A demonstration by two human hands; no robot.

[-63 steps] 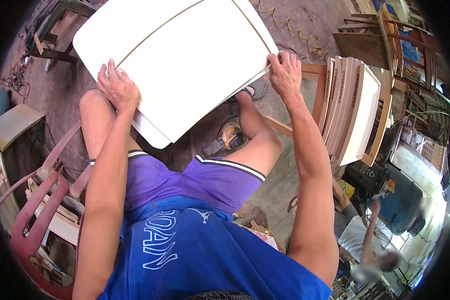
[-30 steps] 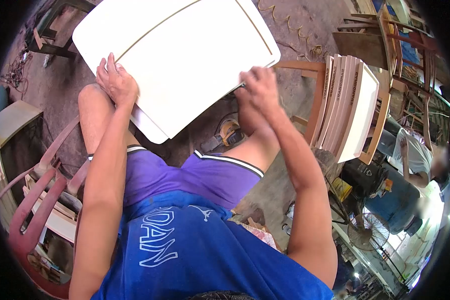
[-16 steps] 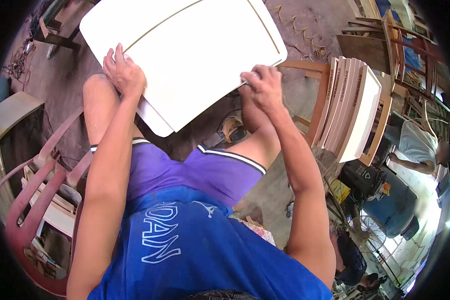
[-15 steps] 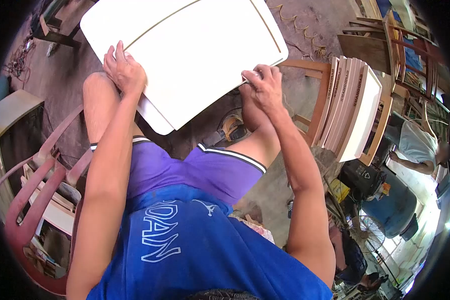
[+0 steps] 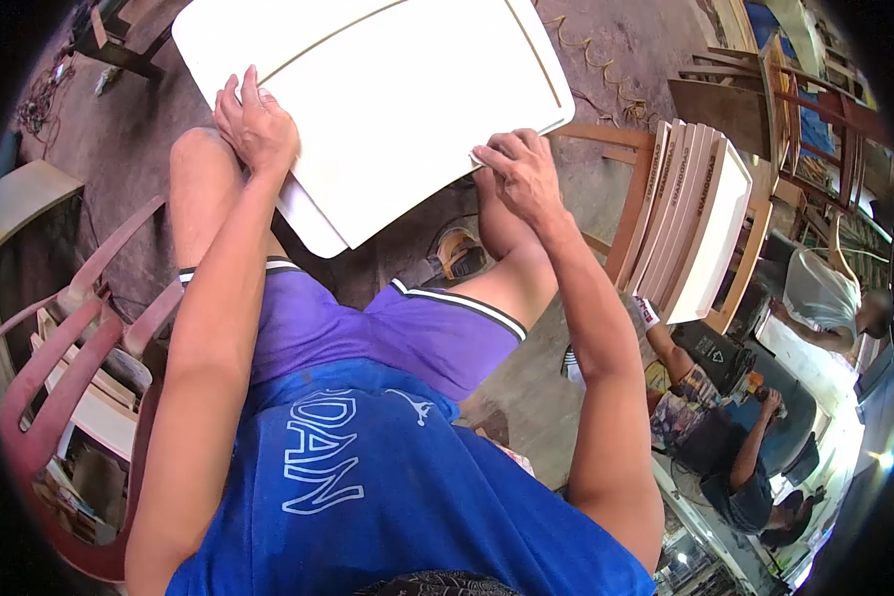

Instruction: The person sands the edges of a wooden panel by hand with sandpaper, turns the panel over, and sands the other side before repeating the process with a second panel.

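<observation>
A white panel (image 5: 407,129) fills the view between eleven and twelve o'clock, a thin dark curved line running across its face, and a second white board (image 5: 313,226) shows from beneath its lower left edge. The left hand (image 5: 258,129), between ten and eleven o'clock, lies on the panel's left side with its fingers a little spread. At one o'clock the right hand (image 5: 520,177) bends its fingers over the panel's lower right edge, touching it; I cannot tell whether anything is pinched there. Just above the centre, on the floor (image 5: 387,268), sits a yellow-and-dark power tool (image 5: 459,253). At two o'clock a stack of boards (image 5: 687,219) with lettered edges leans in a wooden frame (image 5: 638,214). A coiled yellow hose (image 5: 606,74) lies at one o'clock, and a reddish chair (image 5: 45,437) stands at eight. One person in a pale top (image 5: 821,288) is at three o'clock, another in a dark top (image 5: 735,477) at four
</observation>
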